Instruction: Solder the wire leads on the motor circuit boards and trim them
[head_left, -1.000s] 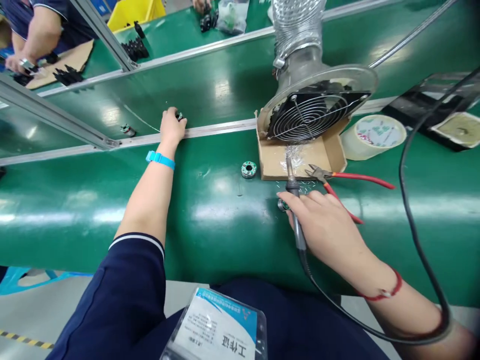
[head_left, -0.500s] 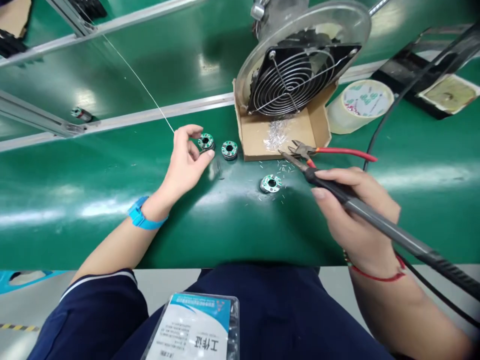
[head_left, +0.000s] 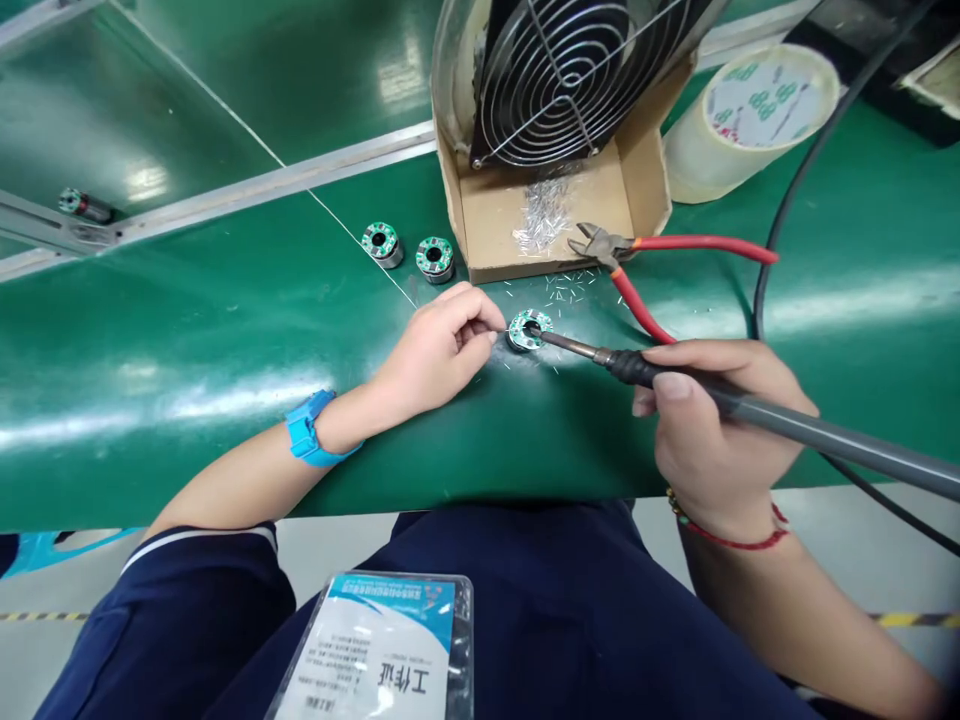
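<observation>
My right hand (head_left: 727, 420) grips a soldering iron (head_left: 637, 368), its tip resting at a small round motor part with a green-and-white circuit board on top (head_left: 530, 329). From the left, my left hand (head_left: 450, 345) pinches a thin solder wire (head_left: 390, 278) whose end reaches that board's edge. The wire trails back from the fingers up to the upper left. Two similar round parts with boards, one farther left (head_left: 382, 244) and one beside the carton (head_left: 435, 259), stand upright behind my left hand.
A fan with a wire guard (head_left: 574, 80) stands over a cardboard tray (head_left: 487, 255) holding metal clippings. Red-handled cutters (head_left: 600, 243) lie at the tray's front edge. A tape roll (head_left: 705, 150) and a black cable (head_left: 787, 220) are to the right. Loose clippings surround the board.
My left hand has moved right and closer, bringing the wire to the nearest round part. The iron's tip has moved left and down from beside the cutters onto that part.
</observation>
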